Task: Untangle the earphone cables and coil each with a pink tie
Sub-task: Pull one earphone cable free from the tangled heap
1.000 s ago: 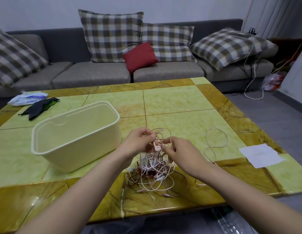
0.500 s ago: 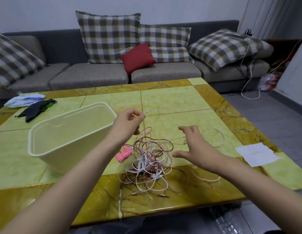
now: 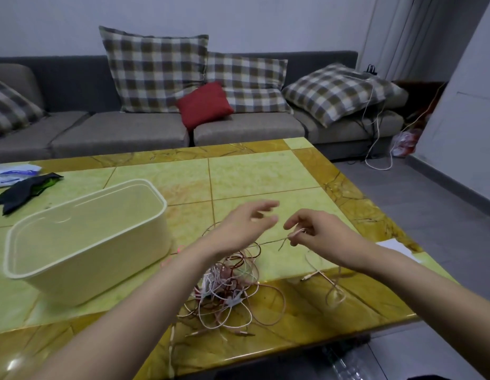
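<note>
Looks like the pull just swapped sides. Half a second back the left hand (image 3: 243, 226) was pinching a wire up high; now it's let go, fingers spread loose (a bit blurry) mid-frame, holding nothing I can see. The right hand (image 3: 320, 234), which was only reaching with flat fingers, now pinches a strand (image 3: 268, 242) between thumb and fingertips just right of centre. That strand runs down-left into the tangle (image 3: 227, 286). My guess is one earphone is getting teased out, but it's early days: nothing is coiled or tied yet.

The tangle sits on the surface (image 3: 265, 171) low centre, under the hands. It's a messy heap of white and reddish-pink wires, with loops spilling toward the near edge and a couple of plugs poking out. One loose wire (image 3: 334, 292) lies apart at lower right. There's a pink sliver (image 3: 180, 247) by the tub (image 3: 84, 234), probably the ties, mostly hidden behind the forearm.
</note>
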A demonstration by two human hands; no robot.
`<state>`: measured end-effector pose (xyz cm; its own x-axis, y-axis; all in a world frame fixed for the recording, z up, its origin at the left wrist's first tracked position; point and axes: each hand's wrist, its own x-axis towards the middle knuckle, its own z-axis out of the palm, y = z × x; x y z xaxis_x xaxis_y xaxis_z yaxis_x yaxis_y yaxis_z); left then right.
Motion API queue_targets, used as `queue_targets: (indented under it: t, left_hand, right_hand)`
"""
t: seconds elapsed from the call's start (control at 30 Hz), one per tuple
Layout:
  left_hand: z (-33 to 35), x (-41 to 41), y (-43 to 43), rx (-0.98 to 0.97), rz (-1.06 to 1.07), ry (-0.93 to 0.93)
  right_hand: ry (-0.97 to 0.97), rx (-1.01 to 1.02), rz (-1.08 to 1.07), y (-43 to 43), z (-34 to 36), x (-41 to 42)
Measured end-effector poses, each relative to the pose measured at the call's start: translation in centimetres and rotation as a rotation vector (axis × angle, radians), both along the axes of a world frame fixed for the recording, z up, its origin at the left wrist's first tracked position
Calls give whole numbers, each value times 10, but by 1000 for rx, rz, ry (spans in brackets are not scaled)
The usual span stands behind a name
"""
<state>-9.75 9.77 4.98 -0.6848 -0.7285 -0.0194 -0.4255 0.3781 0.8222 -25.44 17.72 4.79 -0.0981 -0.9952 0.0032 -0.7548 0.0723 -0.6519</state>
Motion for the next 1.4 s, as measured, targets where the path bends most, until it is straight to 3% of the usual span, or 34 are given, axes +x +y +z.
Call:
queue_targets:
  t: [0.07, 0.1, 0.27, 0.57, 0.73, 0.93, 1.07, 1.17, 1.4]
  left_hand:
    - [-7, -8, 15, 288, -145, 119]
    - [-12, -9, 19, 320, -166, 116]
    - [-26, -1, 18, 201, -63, 72]
    - [-17, 12, 8, 234, 62, 131]
    - [-13, 19, 5, 226, -60, 75]
    - [-12, 21, 4, 300, -265, -219]
    - [-5, 17, 5, 266, -206, -6]
    - [-4, 18, 3, 214, -126, 52]
    - [-35, 26, 0, -18, -93, -312]
  right_hand:
    - [1, -40, 6, 0, 0, 1]
    - [2, -47, 15, 1, 0, 1]
    - [0, -25, 47, 4, -4, -7]
    - [-19, -53, 80, 9, -5, -8]
    - [-2, -84, 54, 9, -5, -13]
    - [65, -139, -45, 7, -4, -19]
    - [93, -189, -141, 4, 1, -26]
    - [95, -206, -198, 3, 7, -36]
    - [107, -229, -348, 2, 10, -57]
